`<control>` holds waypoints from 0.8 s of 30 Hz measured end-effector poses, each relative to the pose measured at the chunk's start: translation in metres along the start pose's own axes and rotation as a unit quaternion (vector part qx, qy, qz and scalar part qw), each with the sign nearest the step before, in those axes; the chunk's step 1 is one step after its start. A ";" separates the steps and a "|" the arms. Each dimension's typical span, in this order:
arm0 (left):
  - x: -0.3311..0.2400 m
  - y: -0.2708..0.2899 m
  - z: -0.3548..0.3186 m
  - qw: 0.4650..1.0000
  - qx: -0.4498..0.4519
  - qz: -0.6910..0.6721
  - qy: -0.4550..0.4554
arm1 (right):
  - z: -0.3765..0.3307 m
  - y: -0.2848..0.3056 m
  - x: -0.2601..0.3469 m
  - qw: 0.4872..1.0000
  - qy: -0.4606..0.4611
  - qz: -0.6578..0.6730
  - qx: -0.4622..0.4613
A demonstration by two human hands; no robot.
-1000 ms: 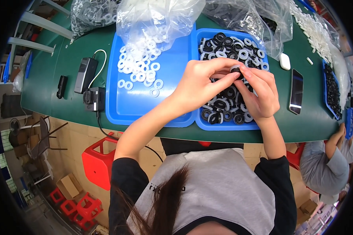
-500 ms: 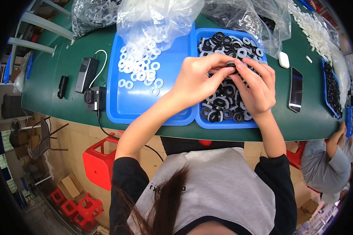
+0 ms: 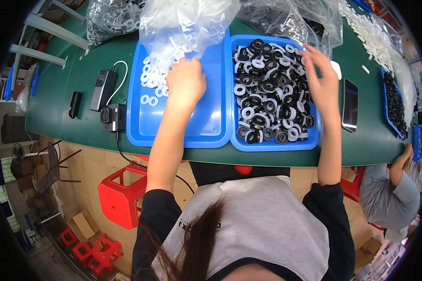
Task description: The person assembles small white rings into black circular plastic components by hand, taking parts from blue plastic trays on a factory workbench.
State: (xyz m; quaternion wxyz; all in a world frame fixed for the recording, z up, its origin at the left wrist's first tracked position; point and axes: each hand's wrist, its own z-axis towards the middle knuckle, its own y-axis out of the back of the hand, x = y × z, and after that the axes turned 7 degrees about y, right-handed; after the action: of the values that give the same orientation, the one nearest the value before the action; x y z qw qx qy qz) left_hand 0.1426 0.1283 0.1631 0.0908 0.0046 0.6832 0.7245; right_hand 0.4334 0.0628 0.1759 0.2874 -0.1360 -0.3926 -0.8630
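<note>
My left hand (image 3: 186, 82) is over the far part of the left blue tray (image 3: 197, 136), among white ring washers (image 3: 150, 80) by the mouth of a clear plastic bag (image 3: 187, 23). Its fingers curl downward, and the tips are hidden, so anything between them cannot be seen. At the far right corner of the right blue tray (image 3: 276, 146) is my right hand (image 3: 322, 79), its fingers apart and nothing visible in them. That tray holds a heap of black rings and pale grey-white rings (image 3: 269, 105), many paired together.
Beyond the right tray lies another clear bag (image 3: 286, 18). A phone (image 3: 350, 105) and white case (image 3: 336, 70) are to the right. Left are a power bank (image 3: 103, 89), adapter (image 3: 113, 118) and cable. A seated person (image 3: 391, 192) is at far right; a red stool (image 3: 119, 199) stands below.
My hands, together over the right tray around a small black ring, have separated. The left moved to the white washers; the right drew back rightward and opened. The black ring has left the fingers.
</note>
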 end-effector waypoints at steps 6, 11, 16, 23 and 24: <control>0.001 0.003 0.004 0.997 0.074 0.027 0.008 | 0.023 0.030 -0.055 0.982 -0.178 -0.052 -0.042; 0.006 -0.002 0.007 0.998 0.062 -0.010 -0.007 | 0.052 0.009 -0.131 0.990 -0.003 -0.115 0.078; -0.013 0.000 0.008 0.955 0.020 -0.239 -0.175 | 0.068 -0.030 -0.178 0.949 0.131 -0.259 0.127; -0.023 0.018 0.004 0.910 0.040 -0.403 -0.088 | 0.074 -0.050 -0.183 0.875 0.010 -0.457 0.158; -0.025 0.020 0.004 0.882 0.040 -0.461 -0.085 | 0.074 -0.047 -0.186 0.880 0.007 -0.452 0.148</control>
State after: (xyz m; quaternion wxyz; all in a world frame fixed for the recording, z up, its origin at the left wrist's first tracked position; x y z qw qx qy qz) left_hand 0.1652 0.1282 0.1859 0.4723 -0.2453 0.6265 0.5695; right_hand 0.5535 0.2158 0.1103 -0.1140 0.1061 -0.5330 -0.8317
